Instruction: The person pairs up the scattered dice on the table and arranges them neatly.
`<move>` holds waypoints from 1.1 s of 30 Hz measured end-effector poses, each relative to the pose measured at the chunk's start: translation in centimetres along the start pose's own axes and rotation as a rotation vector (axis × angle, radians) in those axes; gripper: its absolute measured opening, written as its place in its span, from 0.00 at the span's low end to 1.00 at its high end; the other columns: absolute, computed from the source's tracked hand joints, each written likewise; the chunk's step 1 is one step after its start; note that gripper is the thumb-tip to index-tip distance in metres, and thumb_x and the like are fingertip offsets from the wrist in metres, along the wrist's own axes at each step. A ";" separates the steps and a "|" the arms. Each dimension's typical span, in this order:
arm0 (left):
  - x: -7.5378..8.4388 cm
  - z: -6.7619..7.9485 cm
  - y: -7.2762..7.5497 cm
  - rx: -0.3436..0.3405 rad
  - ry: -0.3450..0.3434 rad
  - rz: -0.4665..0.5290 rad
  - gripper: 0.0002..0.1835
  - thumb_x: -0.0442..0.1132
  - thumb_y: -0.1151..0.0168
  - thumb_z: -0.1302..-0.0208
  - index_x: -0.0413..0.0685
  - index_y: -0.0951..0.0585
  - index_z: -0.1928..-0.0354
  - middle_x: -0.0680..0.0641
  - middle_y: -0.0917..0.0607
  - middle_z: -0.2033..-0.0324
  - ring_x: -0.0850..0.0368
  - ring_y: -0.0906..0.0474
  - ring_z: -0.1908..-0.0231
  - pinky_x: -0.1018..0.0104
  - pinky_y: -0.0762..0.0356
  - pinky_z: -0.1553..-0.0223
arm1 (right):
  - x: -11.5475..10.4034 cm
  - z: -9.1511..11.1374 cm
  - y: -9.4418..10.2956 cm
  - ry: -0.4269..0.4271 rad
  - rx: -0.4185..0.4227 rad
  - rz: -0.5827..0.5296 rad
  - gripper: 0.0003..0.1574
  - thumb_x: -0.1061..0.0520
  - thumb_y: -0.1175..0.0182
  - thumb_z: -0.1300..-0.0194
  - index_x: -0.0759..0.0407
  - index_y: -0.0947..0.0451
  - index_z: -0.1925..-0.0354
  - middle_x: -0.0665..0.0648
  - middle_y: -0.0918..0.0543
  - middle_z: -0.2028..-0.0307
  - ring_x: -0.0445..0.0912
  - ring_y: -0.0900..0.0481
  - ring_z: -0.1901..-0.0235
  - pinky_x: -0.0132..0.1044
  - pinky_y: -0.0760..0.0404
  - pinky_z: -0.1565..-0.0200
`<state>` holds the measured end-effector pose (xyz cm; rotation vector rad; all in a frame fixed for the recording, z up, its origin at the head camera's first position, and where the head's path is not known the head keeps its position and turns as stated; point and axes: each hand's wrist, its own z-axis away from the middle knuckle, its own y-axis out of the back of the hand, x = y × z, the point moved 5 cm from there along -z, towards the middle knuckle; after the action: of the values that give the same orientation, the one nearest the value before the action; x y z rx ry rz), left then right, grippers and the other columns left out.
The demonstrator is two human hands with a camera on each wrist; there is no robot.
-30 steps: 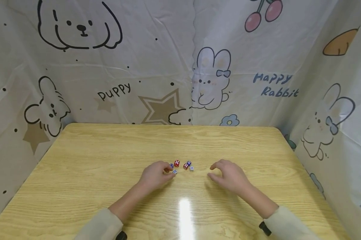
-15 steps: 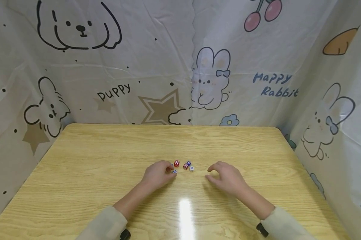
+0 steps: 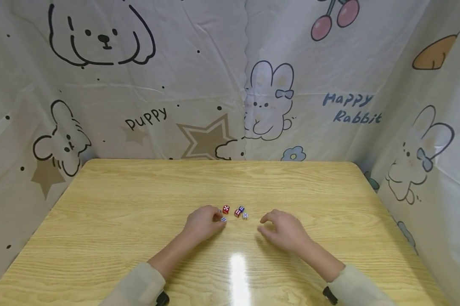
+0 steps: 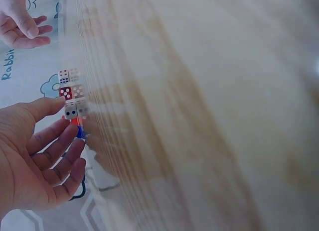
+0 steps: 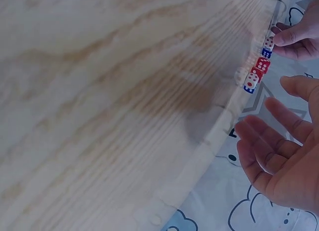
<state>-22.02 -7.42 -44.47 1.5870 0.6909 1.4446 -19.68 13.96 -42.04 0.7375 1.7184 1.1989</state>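
Several small dice lie on the wooden table in two loose groups. By my left hand are a white die, a red die and a blue die mostly hidden behind the fingers. The thumb and index fingertips curve loosely around the white die's near side, and the other fingers are relaxed. Slightly right sit another red die, a blue die and a second white die. My right hand hovers to their right, fingers loosely bent, holding nothing; the right wrist view shows its palm bare.
The light wooden table has rounded far corners. A printed curtain with animal drawings hangs behind it and along both sides. A bright light reflection lies on the tabletop in front of the dice.
My right hand has drifted left and slightly nearer to me, closer to the dice. My left hand has shifted slightly right, covering more of the blue die. The dice stay put.
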 end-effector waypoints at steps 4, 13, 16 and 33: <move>0.1 -0.1 -0.1 0.002 -0.008 -0.012 0.11 0.47 0.35 0.44 0.49 0.16 0.65 0.52 0.16 0.68 0.59 0.22 0.67 0.62 0.24 0.66 | -0.1 0.0 -0.3 -0.005 -0.006 -0.004 0.13 0.48 0.38 0.41 0.55 0.18 0.62 0.54 0.15 0.61 0.48 0.18 0.60 0.43 0.20 0.57; 0.3 0.0 -0.2 -0.007 -0.013 0.001 0.09 0.45 0.35 0.44 0.50 0.16 0.66 0.52 0.16 0.68 0.60 0.23 0.67 0.63 0.25 0.67 | -0.2 0.1 -0.4 0.035 0.015 0.024 0.11 0.49 0.38 0.41 0.54 0.18 0.63 0.52 0.15 0.61 0.47 0.17 0.61 0.41 0.19 0.60; 0.4 0.1 -0.3 -0.014 -0.018 0.011 0.09 0.45 0.35 0.44 0.50 0.15 0.65 0.52 0.16 0.66 0.58 0.22 0.65 0.61 0.24 0.63 | -0.2 0.1 -0.5 0.035 0.013 0.027 0.11 0.49 0.38 0.41 0.53 0.18 0.63 0.52 0.15 0.61 0.46 0.17 0.62 0.40 0.20 0.60; 1.2 1.5 -0.3 -0.036 -0.093 0.043 0.07 0.45 0.34 0.46 0.52 0.15 0.66 0.53 0.16 0.67 0.59 0.22 0.64 0.62 0.24 0.61 | -0.7 0.1 -1.2 0.019 -0.011 0.002 0.11 0.49 0.38 0.42 0.53 0.18 0.64 0.51 0.15 0.64 0.44 0.18 0.64 0.39 0.20 0.61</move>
<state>-20.33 -6.58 -44.08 1.6387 0.5771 1.3975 -19.28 12.98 -42.93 0.7236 1.7259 1.2197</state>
